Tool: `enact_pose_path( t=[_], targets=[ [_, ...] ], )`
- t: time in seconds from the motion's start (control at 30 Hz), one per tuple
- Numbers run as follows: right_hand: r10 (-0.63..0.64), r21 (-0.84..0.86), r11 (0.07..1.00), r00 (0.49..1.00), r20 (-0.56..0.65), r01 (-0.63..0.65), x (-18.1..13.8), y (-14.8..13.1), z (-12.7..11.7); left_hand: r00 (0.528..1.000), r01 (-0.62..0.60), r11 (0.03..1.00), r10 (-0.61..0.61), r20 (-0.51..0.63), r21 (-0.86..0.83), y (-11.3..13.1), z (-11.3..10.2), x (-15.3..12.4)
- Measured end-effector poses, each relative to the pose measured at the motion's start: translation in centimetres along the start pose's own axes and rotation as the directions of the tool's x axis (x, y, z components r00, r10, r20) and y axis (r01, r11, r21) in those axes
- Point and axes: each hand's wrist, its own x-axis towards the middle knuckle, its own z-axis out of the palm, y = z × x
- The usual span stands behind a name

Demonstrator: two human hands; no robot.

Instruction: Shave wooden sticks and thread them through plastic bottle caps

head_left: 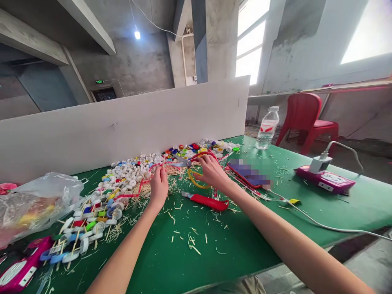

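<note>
My right hand (pixel 211 170) is closed round the yellow and red handles of a pair of scissors (pixel 196 169), whose blades point left. My left hand (pixel 158 185) pinches a thin wooden stick (pixel 163 163) upright, just in front of the blade tips. Both hands are over the green table (pixel 232 241), close to a heap of coloured bottle caps (pixel 128 177) along the white board. Caps threaded on sticks (pixel 82 232) lie at the left.
A red utility knife (pixel 208 201) lies just below my hands. A phone in a red case (pixel 249 174), a water bottle (pixel 267 127), a pink power strip (pixel 326 179) with a white cable, a plastic bag (pixel 36 202) and a red chair (pixel 306 118) surround the spot. Stick clippings litter the table.
</note>
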Motion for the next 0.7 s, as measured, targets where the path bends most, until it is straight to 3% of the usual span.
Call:
enact_pose_path(
  t=[0.1, 0.17, 0.27, 0.4, 0.5, 0.57, 0.7],
  targets=[
    [0.138, 0.199, 0.973, 0.986, -0.09, -0.118, 0.4, 0.2, 0.3, 0.997, 0.041, 0.995, -0.047, -0.061, -0.091, 0.1, 0.0, 0.2],
    [0.219, 0.359, 0.916, 0.973, -0.073, -0.179, 0.8, -0.1, 0.5, 0.995, 0.056, 0.989, -0.067, -0.07, -0.139, 0.1, 0.0, 0.3],
    [0.254, 0.569, 0.788, 0.966, 0.047, -0.235, 1.4, -1.4, 0.1, 0.996, 0.073, 0.98, -0.082, -0.041, -0.185, 0.1, 0.2, 0.2],
    [0.189, 0.717, 0.65, 0.967, 0.169, -0.252, 1.2, -3.9, -1.4, 0.995, 0.103, 0.974, -0.102, 0.017, -0.2, 0.2, 0.5, -0.1],
    [0.182, 0.789, 0.483, 0.925, 0.332, -0.379, 1.0, -4.8, -2.2, 0.992, 0.127, 0.974, -0.119, 0.052, -0.186, 0.4, 0.7, -0.4],
    [0.205, 0.765, 0.472, 0.898, 0.389, -0.439, 1.0, -4.6, -2.3, 0.989, 0.136, 0.975, -0.125, 0.074, -0.176, 0.5, 0.9, -0.6],
    [0.267, 0.626, 0.612, 0.872, 0.41, -0.482, 0.9, -3.9, -2.6, 0.989, 0.132, 0.974, -0.117, 0.09, -0.185, 0.7, 1.1, -0.8]
  ],
)
